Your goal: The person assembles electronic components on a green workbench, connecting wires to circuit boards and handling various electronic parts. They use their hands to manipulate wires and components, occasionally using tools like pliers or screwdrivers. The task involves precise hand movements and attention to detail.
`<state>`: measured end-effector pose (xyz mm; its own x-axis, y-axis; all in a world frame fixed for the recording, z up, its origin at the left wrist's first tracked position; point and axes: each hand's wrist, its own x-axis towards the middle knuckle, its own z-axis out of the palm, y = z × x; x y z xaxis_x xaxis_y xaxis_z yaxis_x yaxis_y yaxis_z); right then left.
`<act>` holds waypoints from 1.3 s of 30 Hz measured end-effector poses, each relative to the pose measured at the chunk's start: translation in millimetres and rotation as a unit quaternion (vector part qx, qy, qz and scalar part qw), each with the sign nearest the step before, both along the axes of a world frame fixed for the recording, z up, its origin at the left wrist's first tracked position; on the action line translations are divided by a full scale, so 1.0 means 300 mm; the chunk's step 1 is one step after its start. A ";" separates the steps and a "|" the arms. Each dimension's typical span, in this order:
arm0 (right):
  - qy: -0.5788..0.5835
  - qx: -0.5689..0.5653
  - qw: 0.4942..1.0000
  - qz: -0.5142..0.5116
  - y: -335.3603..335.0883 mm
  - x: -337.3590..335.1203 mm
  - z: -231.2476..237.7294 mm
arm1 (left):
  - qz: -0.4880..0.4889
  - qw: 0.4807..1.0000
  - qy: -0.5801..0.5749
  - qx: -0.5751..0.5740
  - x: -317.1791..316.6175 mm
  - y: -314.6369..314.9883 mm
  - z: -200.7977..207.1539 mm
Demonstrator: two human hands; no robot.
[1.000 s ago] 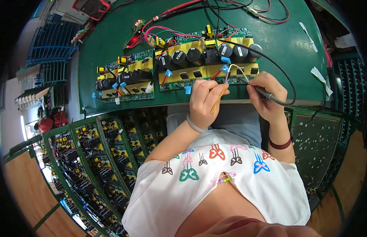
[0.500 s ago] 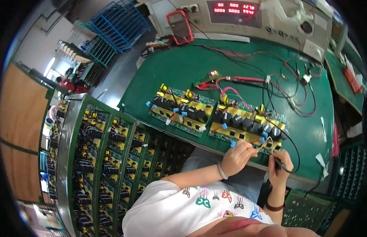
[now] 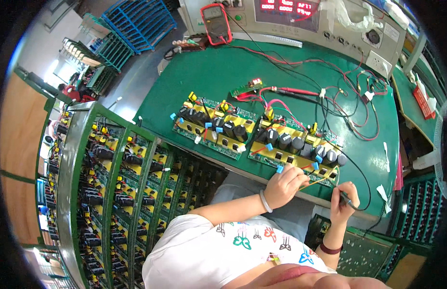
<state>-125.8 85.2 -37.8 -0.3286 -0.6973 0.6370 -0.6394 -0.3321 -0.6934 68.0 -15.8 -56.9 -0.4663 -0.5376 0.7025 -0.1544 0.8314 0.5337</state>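
At the near edge of the right circuit board (image 3: 286, 157), my left hand (image 3: 284, 187) pinches a thin yellow wire (image 3: 320, 181). The wire runs rightward and loops up by the board's right end. My right hand (image 3: 346, 198) is closed around a dark pen-like tool (image 3: 348, 200) with a black cable (image 3: 369, 192) trailing from it; its tip is hard to make out. Tall black capacitors, yellow strips and blue-tipped leads cover this board. Beside it on the left lies a similar circuit board (image 3: 204, 139), which neither hand touches.
A small board with a lit display (image 3: 246, 89) sits behind the boards, wired by red and pink leads. Tangled test leads (image 3: 348, 115) spread across the green table (image 3: 185, 72). A red-framed multimeter (image 3: 216, 24) stands at the back. A green rack (image 3: 108, 188) of boards is left.
My right hand has shifted slightly right and nearer, away from the left hand. The yellow wire now shows stretched from my left fingers. The whole view has shifted a little.
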 end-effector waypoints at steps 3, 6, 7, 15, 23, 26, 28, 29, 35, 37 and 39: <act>-0.042 -0.035 0.998 0.008 -0.004 -0.013 -0.040 | 0.002 1.000 -0.008 0.013 -0.006 0.003 -0.009; -0.047 0.007 0.999 0.003 -0.005 -0.008 -0.017 | 0.009 1.000 -0.019 0.010 0.001 0.001 -0.004; -0.049 0.003 0.999 -0.011 -0.009 -0.010 -0.025 | 0.002 1.000 -0.017 0.001 0.001 -0.006 -0.009; -0.082 -0.006 0.997 0.000 -0.002 -0.012 -0.043 | 0.024 0.999 -0.031 -0.032 -0.008 -0.006 -0.020; -0.067 -0.034 0.997 0.023 -0.012 -0.009 -0.042 | 0.018 0.999 -0.018 -0.033 -0.013 -0.011 -0.016; -0.054 -0.021 0.998 0.018 -0.015 -0.008 -0.039 | 0.018 0.999 -0.016 -0.035 -0.013 -0.013 -0.024; -0.061 -0.010 0.998 0.018 -0.018 -0.004 -0.035 | 0.019 0.999 -0.014 -0.034 -0.012 -0.014 -0.027; -0.064 -0.004 0.998 0.019 -0.015 -0.002 -0.031 | 0.018 0.999 -0.013 -0.030 -0.012 -0.009 -0.026; -0.025 -0.001 1.000 -0.010 -0.004 0.005 -0.020 | 0.001 1.000 -0.026 -0.014 -0.004 -0.003 -0.021; -0.047 0.011 0.999 -0.006 0.001 -0.001 -0.038 | 0.011 0.999 -0.035 -0.007 0.000 0.008 -0.025; -0.065 0.035 0.997 -0.005 -0.017 -0.001 -0.037 | 0.024 0.999 -0.031 -0.011 -0.002 -0.003 -0.023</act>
